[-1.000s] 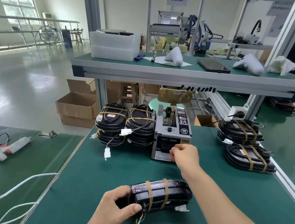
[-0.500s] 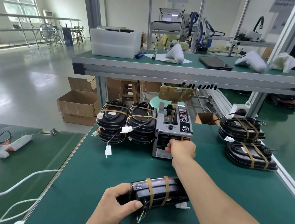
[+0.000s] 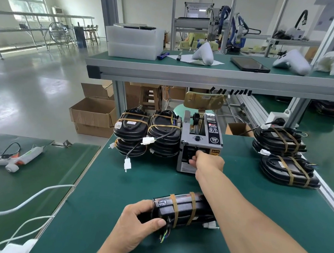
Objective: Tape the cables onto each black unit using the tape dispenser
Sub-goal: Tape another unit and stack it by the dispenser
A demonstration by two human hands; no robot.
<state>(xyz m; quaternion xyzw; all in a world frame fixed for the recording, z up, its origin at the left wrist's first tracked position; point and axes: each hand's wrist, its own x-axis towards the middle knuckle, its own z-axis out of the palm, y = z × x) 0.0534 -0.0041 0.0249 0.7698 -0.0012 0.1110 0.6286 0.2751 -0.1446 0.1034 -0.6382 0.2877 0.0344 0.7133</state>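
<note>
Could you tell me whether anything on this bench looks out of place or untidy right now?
Mostly tidy. The one oddity: the black units stacked left of the tape dispenser have loose cables, and a white plug dangles over the mat. The unit gripped by the left hand also shows bare coloured wire ends.

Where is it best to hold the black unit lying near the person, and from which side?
Probably the bare left end of the black unit, approached from the left: tape bands wrap its middle, and wires hang at the front edge. The left hand already grips there.
</note>
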